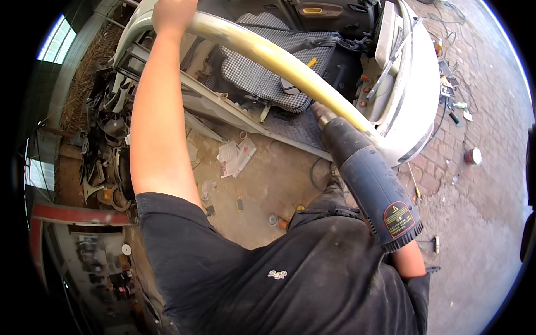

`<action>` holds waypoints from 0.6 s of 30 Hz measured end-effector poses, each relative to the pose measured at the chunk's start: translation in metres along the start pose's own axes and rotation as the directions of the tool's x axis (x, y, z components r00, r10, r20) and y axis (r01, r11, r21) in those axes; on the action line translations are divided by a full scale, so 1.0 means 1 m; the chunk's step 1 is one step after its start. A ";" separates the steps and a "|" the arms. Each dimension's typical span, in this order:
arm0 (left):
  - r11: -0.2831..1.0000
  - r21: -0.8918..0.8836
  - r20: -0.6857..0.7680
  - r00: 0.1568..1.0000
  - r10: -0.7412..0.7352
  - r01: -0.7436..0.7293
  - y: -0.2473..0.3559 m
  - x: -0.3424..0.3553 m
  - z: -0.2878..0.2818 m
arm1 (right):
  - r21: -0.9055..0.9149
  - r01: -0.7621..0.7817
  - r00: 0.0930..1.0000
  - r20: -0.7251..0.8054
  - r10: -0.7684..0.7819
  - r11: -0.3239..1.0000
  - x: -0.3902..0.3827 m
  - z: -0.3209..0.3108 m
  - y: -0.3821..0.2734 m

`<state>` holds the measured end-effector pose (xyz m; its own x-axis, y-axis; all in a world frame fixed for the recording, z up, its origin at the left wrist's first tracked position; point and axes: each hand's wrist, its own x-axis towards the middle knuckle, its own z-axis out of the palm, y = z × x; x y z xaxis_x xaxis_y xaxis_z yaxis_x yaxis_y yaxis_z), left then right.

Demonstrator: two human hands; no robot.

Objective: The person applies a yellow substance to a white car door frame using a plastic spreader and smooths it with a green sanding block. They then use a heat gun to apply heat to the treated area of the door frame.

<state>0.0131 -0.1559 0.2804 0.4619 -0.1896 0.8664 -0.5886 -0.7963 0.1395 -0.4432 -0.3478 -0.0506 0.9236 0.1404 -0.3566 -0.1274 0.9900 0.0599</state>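
A dark blue heat gun [371, 178] slants across the right of centre, its metal nozzle close to the yellow-patched frame [279, 60] of a white vehicle's door opening. My right forearm [410, 261] comes up behind the tool. The heat gun's body hides that hand, which holds it from below. At the upper left my left arm is stretched out, and my left hand [174, 15] rests on the far end of the curved frame. That hand is blurred and its fingers cannot be made out.
Inside the vehicle lies a checkered seat [251, 67] with a yellow-handled tool on it. Papers [235, 158] litter the floor below. Dark vehicle parts [114, 134] are piled at the left. On the paving at the right stand a can [472, 156] and scattered cables.
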 end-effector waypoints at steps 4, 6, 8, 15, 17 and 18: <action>0.997 -0.070 0.114 0.993 -0.034 0.042 0.008 0.004 -0.005 | -0.157 0.076 0.996 -0.027 -0.081 0.985 -0.009 -0.002 -0.003; 0.996 -0.078 0.102 0.995 -0.022 0.030 0.003 0.005 -0.003 | -0.249 0.109 0.992 -0.034 -0.122 0.962 -0.010 -0.007 -0.004; 0.998 -0.056 0.085 0.996 -0.020 0.025 0.001 0.001 -0.004 | -0.342 0.121 0.989 -0.039 -0.143 0.932 -0.010 -0.018 -0.005; 0.994 -0.087 0.112 0.991 0.069 -0.059 -0.001 0.006 -0.002 | -0.666 0.187 0.961 -0.027 -0.274 0.722 -0.021 -0.035 -0.003; 0.997 -0.035 0.092 0.994 0.067 -0.064 -0.002 0.005 -0.001 | -0.750 0.194 0.952 -0.012 -0.306 0.633 -0.024 -0.041 -0.003; 0.998 -0.010 0.082 0.994 0.070 -0.069 -0.002 0.005 -0.001 | -0.788 0.196 0.947 -0.002 -0.321 0.583 -0.026 -0.044 -0.002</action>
<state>0.0159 -0.1548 0.2855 0.4724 -0.2910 0.8320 -0.6254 -0.7758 0.0838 -0.4826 -0.3528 -0.0828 0.9150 -0.1849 -0.3585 -0.1779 0.6127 -0.7700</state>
